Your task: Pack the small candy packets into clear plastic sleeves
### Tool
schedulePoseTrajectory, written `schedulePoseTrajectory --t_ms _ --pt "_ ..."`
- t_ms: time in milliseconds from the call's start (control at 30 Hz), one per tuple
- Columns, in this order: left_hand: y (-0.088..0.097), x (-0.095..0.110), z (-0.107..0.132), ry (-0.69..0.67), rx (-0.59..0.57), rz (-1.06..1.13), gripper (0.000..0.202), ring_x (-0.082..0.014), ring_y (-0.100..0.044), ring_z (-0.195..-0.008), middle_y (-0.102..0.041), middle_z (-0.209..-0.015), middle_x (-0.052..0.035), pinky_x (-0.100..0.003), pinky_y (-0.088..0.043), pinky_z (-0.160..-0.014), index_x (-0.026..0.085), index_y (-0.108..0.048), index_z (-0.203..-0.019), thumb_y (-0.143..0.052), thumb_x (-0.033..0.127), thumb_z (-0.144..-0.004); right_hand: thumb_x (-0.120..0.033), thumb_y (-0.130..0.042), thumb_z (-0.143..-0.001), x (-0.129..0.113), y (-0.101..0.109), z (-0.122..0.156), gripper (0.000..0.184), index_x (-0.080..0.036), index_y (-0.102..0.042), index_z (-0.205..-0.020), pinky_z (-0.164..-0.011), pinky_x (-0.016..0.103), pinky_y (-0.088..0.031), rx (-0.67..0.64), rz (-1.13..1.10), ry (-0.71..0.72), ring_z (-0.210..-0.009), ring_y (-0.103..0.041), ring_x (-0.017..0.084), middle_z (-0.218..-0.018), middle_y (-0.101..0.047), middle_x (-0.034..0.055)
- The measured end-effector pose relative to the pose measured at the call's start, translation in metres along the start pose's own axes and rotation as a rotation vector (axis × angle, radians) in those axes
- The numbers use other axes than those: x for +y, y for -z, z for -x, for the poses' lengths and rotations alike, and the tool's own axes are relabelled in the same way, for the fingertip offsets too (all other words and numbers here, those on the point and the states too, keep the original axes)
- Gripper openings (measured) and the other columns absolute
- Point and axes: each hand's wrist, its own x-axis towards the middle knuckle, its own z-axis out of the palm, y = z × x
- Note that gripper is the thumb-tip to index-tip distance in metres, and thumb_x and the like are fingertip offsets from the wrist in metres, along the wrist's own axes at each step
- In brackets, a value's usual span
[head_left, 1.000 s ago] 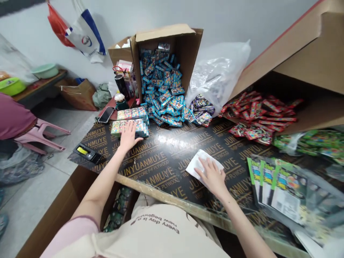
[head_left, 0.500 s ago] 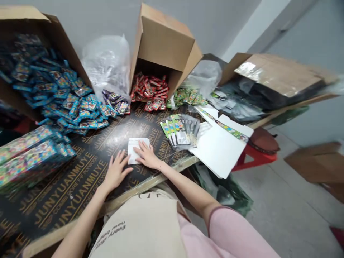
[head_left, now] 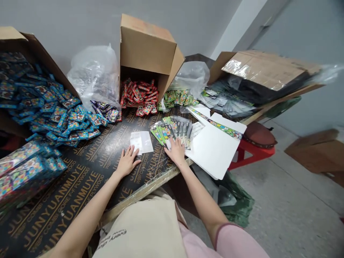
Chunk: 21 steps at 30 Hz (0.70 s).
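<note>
My left hand (head_left: 128,162) lies on the black table with its fingers spread, the fingertips at the lower edge of a folded white paper sheet (head_left: 146,142). The sheet has faint print on its left half. Over to the right, my right hand (head_left: 176,152) rests with fingers apart on a fanned row of green and black printed packets (head_left: 172,128). Its fingertips cover the lower part of some packets. Against the packets' right side lies a stack of white cardboard sheets (head_left: 215,150) with a colourful printed strip.
Blue candy packets (head_left: 59,111) spill from a carton at left, beside stacked colourful boxes (head_left: 24,168). Behind stand a plastic bag (head_left: 94,75), purple packets (head_left: 107,111), a carton (head_left: 147,46) of red packets (head_left: 139,93) and green packets (head_left: 180,98). A red stool (head_left: 249,154) stands at right.
My right hand has left the white paper and moved right onto the fanned packets. The paper now shows a second half opened to the right. My left hand stays by it; the view has shifted.
</note>
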Motion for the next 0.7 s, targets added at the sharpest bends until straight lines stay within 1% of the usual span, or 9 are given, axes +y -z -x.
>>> schedulePoseTrajectory --t_ms 67,133,200,267,333,400,500,600,700 --pt "-0.002 0.007 -0.014 -0.006 -0.008 -0.002 0.061 -0.033 -0.021 -0.144 -0.028 -0.153 -0.0157 -0.059 -0.018 -0.113 0.021 -0.038 -0.144 -0.043 0.05 -0.091 -0.039 -0.051 -0.089 -0.002 0.004 0.004 0.06 -0.007 -0.042 -0.139 -0.103 0.05 -0.031 0.022 0.003 0.054 -0.131 -0.038 0.038 -0.139 -0.043 0.0282" --pt "-0.004 0.012 -0.022 -0.013 -0.018 0.002 0.062 -0.0336 -0.02 -0.144 -0.027 -0.154 -0.0164 -0.061 -0.017 -0.113 0.02 -0.037 -0.144 -0.043 0.052 -0.091 -0.032 -0.047 -0.091 -0.002 0.011 0.005 0.053 -0.004 -0.046 -0.135 -0.102 0.049 -0.034 0.037 -0.006 0.103 -0.127 -0.043 0.038 -0.135 -0.048 0.0282" --pt "-0.004 0.016 -0.025 -0.011 -0.011 0.034 0.064 -0.0327 -0.018 -0.144 -0.024 -0.155 -0.0168 -0.061 -0.015 -0.113 0.021 -0.034 -0.145 -0.044 0.053 -0.091 -0.024 -0.04 -0.093 -0.003 0.019 0.006 0.046 -0.004 -0.049 -0.133 -0.1 0.045 -0.038 0.057 -0.062 0.138 -0.123 -0.048 0.035 -0.132 -0.053 0.0249" --pt "-0.004 0.019 -0.024 0.037 0.035 0.118 0.067 -0.0311 -0.017 -0.145 -0.021 -0.155 -0.0185 -0.06 -0.014 -0.114 0.019 -0.03 -0.147 -0.045 0.052 -0.09 -0.02 -0.034 -0.094 -0.009 0.026 0.01 0.044 -0.006 -0.05 -0.133 -0.096 0.039 -0.043 0.081 -0.164 0.167 -0.117 -0.055 0.03 -0.13 -0.057 0.0201" --pt "-0.002 0.025 -0.02 0.135 0.12 0.249 0.068 -0.0302 -0.018 -0.145 -0.02 -0.155 -0.0204 -0.058 -0.017 -0.114 0.017 -0.027 -0.147 -0.046 0.049 -0.091 -0.02 -0.031 -0.096 -0.022 0.029 0.018 0.044 -0.011 -0.049 -0.135 -0.09 0.034 -0.047 0.099 -0.269 0.204 -0.108 -0.062 0.025 -0.128 -0.06 0.0158" --pt "0.001 0.033 -0.016 0.212 0.211 0.39 0.063 -0.0293 -0.024 -0.143 -0.027 -0.153 -0.0199 -0.055 -0.021 -0.114 0.017 -0.031 -0.145 -0.047 0.045 -0.091 -0.024 -0.033 -0.097 -0.039 0.029 0.027 0.042 -0.015 -0.052 -0.133 -0.085 0.032 -0.049 0.077 -0.333 0.288 -0.102 -0.065 0.023 -0.125 -0.063 0.0126" --pt "0.008 0.044 -0.007 0.226 0.288 0.559 0.054 -0.0275 -0.037 -0.138 -0.041 -0.147 -0.0172 -0.052 -0.027 -0.113 0.018 -0.044 -0.138 -0.05 0.041 -0.09 -0.022 -0.04 -0.094 -0.062 0.025 0.038 0.034 -0.019 -0.063 -0.119 -0.081 0.031 -0.049 -0.004 -0.312 0.394 -0.096 -0.066 0.023 -0.111 -0.07 0.0103" --pt "0.016 0.046 0.005 0.252 0.27 0.666 0.047 -0.0274 -0.046 -0.131 -0.05 -0.14 -0.0165 -0.049 -0.033 -0.11 0.017 -0.057 -0.128 -0.056 0.04 -0.087 -0.014 -0.042 -0.09 -0.072 0.02 0.041 0.03 -0.017 -0.068 -0.104 -0.073 0.03 -0.048 -0.036 -0.273 0.377 -0.081 -0.068 0.023 -0.089 -0.073 0.0109" --pt "0.023 0.041 0.019 0.3 0.235 0.739 0.04 -0.0265 -0.052 -0.125 -0.058 -0.132 -0.0153 -0.048 -0.036 -0.109 0.017 -0.065 -0.117 -0.061 0.037 -0.083 -0.011 -0.04 -0.09 -0.072 0.014 0.037 0.031 -0.015 -0.069 -0.102 -0.071 0.03 -0.046 -0.01 -0.287 0.366 -0.078 -0.068 0.023 -0.085 -0.073 0.0107"
